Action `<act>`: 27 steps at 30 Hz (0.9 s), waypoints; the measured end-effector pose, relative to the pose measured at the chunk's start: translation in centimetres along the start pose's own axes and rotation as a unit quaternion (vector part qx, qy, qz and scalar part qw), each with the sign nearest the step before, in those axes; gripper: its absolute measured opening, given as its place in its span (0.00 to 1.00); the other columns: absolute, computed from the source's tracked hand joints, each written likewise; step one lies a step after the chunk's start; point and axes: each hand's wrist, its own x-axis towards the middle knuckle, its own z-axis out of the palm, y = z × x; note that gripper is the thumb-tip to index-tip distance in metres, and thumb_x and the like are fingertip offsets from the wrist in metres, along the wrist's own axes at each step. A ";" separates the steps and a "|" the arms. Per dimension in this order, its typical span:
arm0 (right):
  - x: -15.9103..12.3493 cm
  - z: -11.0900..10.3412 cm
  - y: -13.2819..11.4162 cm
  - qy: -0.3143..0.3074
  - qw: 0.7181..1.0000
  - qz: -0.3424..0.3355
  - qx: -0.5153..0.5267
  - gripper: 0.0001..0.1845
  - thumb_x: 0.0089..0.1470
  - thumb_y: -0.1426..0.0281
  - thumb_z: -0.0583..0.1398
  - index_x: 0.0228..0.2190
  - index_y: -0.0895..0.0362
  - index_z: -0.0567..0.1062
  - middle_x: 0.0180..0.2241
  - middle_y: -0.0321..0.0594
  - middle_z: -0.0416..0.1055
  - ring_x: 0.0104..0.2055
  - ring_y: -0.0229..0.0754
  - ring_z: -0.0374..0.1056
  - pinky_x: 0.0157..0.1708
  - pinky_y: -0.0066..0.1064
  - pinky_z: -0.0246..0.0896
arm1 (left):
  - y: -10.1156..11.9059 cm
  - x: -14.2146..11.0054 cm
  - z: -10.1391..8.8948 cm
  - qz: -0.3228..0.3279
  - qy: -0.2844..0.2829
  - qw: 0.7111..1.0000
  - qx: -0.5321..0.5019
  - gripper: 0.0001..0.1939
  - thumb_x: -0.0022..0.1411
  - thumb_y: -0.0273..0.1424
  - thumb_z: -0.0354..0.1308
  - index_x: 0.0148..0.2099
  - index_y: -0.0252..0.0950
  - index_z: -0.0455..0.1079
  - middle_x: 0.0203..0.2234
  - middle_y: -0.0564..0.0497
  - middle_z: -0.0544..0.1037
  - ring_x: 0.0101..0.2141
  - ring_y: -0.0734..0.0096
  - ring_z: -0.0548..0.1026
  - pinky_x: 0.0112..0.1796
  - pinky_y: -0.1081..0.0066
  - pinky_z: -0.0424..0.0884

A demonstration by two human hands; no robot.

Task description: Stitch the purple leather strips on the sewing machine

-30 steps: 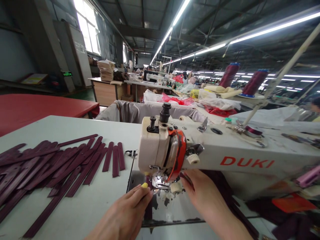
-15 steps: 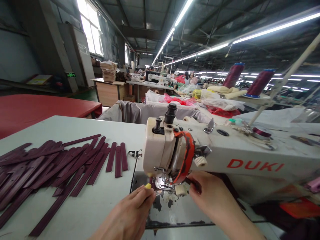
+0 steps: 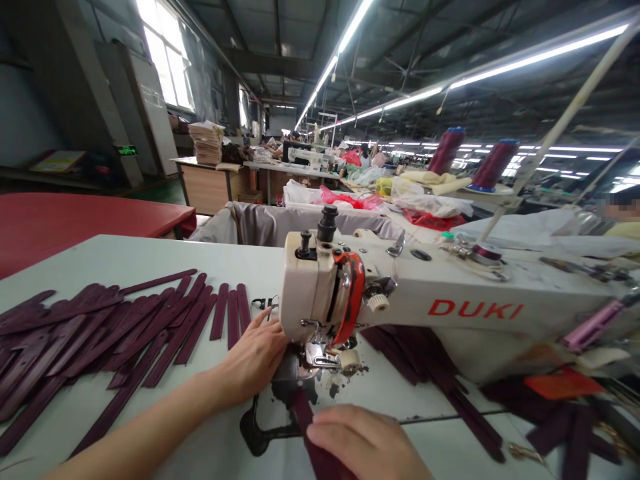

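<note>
The left hand (image 3: 255, 357) lies flat and open, fingers spread loosely, on the pale table (image 3: 165, 413) just left of the sewing machine (image 3: 400, 300), its fingertips touching the machine's cream head near the needle. It grips nothing; the forearm runs in low from the near left edge, resting along the tabletop. The right hand (image 3: 367, 443) sits in front of the machine, knuckles up and fingers curled down, pressing on the near end of a maroon strip (image 3: 303, 413). Whether the fingers pinch the strip or only pin it flat cannot be told, since the palm hides them. The strip is long, narrow and flat, with a matte, leather-like surface, and it runs from under that hand straight back to the presser foot (image 3: 323, 360) beneath the machine head, over a worn metal plate with chipped dark patches.

Left of the machine, a loose fan of similar maroon strips (image 3: 100, 340) covers the table, overlapping at many angles. Right of the machine head, under its long white arm, more dark maroon pieces (image 3: 425, 363) lie piled. Behind the machine stand two maroon thread cones (image 3: 445, 152) on a stand.
</note>
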 end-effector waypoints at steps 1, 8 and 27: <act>0.1 1.3 0.1 0.012 0.999 -0.018 -0.028 0.13 0.62 0.77 0.54 0.41 0.55 0.77 0.36 0.39 0.80 0.35 0.39 0.78 0.37 0.24 0.73 | -0.4 0.3 -0.2 0.010 -0.008 1.000 0.005 0.16 0.65 0.21 0.43 0.32 0.37 0.69 0.31 0.50 0.78 0.34 0.65 0.79 0.51 0.56 0.74; -0.1 4.7 1.3 0.006 0.988 -0.032 -0.149 0.12 0.55 0.80 0.55 0.30 0.55 0.76 0.29 0.38 0.79 0.28 0.40 0.75 0.29 0.24 0.70 | 0.6 -3.1 -1.0 -0.033 0.033 0.997 0.062 0.25 0.62 0.15 0.42 0.56 0.31 0.70 0.49 0.38 0.76 0.53 0.53 0.74 0.58 0.45 0.65; -0.6 4.2 1.6 -0.051 0.994 0.045 -0.085 0.21 0.43 0.84 0.55 0.36 0.54 0.77 0.33 0.36 0.79 0.33 0.43 0.74 0.34 0.28 0.73 | 5.2 -4.0 0.1 0.097 0.054 0.993 0.045 0.26 0.56 0.16 0.47 0.57 0.27 0.67 0.49 0.41 0.80 0.51 0.61 0.77 0.58 0.66 0.68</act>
